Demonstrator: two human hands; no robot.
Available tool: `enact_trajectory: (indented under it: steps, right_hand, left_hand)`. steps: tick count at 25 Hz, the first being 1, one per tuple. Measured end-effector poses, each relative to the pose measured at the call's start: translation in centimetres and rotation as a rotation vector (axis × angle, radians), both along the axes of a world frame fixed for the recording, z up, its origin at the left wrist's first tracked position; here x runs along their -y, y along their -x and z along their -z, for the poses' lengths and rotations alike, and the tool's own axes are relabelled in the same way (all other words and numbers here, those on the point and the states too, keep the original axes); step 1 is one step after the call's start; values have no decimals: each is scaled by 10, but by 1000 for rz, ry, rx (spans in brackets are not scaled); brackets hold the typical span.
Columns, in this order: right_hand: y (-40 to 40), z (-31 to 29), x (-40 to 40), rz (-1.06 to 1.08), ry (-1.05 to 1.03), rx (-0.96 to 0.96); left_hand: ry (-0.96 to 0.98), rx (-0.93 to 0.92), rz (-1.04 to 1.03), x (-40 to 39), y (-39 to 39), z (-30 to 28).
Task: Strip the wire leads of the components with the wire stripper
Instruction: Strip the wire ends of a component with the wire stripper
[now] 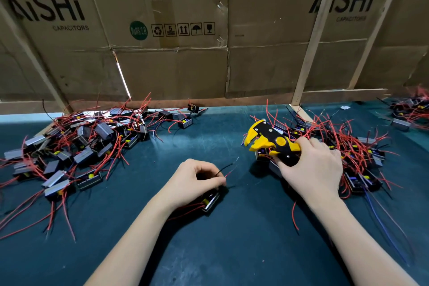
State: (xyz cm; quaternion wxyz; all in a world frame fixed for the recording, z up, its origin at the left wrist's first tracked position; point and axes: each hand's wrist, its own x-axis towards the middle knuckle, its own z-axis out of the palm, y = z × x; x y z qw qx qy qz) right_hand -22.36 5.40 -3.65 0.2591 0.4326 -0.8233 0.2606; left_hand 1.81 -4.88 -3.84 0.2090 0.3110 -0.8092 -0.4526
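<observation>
The left hand pinches thin black and red wire leads in a narrow fingertip grip, with their component under the palm on the table (mostly hidden). The right hand wraps the handles of the yellow-and-black wire stripper, jaws parted leftward. Piles of wired components lie left and right, the right one partly covered.

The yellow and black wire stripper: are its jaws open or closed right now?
Open. The wire stripper, held in the right hand, shows a clear gap between its yellow jaws, and no wire sits in them.
</observation>
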Motion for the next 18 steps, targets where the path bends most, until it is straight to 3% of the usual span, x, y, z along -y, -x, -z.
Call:
enact_trajectory:
  steps: [5, 14, 18]
  right_hand:
    - [-5, 9, 2, -18, 14, -62]
    - [-12, 13, 6, -38, -33, -149]
    - [-14, 14, 6, -47, -62, -144]
  left_hand:
    - [-75, -146, -38, 4, -2, 0]
    - [5, -103, -118, -3, 7, 3]
    - [-9, -169, -159, -6, 10, 2]
